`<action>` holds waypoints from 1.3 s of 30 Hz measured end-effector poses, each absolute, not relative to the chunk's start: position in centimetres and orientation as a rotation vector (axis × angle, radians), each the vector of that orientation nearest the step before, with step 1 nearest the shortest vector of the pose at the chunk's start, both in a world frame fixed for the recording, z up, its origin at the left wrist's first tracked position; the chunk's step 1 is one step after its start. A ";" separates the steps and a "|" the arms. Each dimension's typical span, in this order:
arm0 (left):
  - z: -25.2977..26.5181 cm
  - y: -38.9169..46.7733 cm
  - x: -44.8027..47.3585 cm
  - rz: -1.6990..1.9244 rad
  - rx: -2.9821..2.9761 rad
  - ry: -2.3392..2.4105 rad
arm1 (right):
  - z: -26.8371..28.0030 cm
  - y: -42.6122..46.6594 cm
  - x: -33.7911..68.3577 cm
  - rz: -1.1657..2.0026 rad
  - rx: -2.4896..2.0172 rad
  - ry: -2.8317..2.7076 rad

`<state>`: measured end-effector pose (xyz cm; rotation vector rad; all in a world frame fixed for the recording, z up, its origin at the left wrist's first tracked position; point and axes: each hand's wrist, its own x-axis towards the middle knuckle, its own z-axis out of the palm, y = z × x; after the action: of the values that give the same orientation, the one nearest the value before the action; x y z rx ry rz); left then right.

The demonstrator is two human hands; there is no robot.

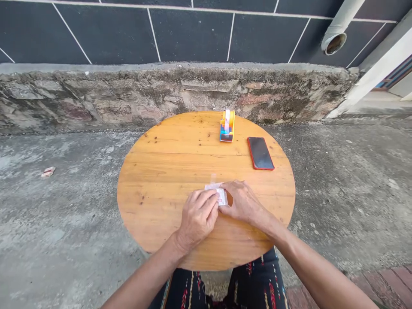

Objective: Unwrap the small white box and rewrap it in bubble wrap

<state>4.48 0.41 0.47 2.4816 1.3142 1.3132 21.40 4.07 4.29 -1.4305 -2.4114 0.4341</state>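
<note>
A small white packet (pixel 222 197) with faint reddish print lies near the middle of the round wooden table (pixel 161 171), between my two hands. My left hand (pixel 198 214) presses its bunched fingertips on the packet's left part and covers some of it. From the other side, my right hand (pixel 243 201) grips the packet's right end, thumb at the near edge and fingers at the far edge. A pale flap shows along the packet's far side. Just beyond it is a short strip of clear tape (pixel 213 177).
A yellow and blue tape dispenser (pixel 227 125) stands at the table's far side. To its right lies a phone (pixel 261 153) with a red edge. Behind the table runs a low stone ledge (pixel 138 96) under a dark tiled wall. A drainpipe (pixel 336 38) juts out upper right.
</note>
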 end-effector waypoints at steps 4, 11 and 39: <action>0.0 0.4 4.4 1.277 2.491 1.302 | 4.2 4.2 21.4 0.436 -1.427 -2.443; 0.0 0.4 4.6 1.268 2.503 1.334 | 4.3 4.6 21.9 0.453 -1.385 -2.548; 0.2 0.3 4.9 1.255 2.515 1.399 | 4.4 15.9 20.6 0.741 -1.397 -2.537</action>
<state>4.93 0.33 0.20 2.5148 1.3988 1.2547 20.61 15.90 4.38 -1.3969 -2.5375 0.7408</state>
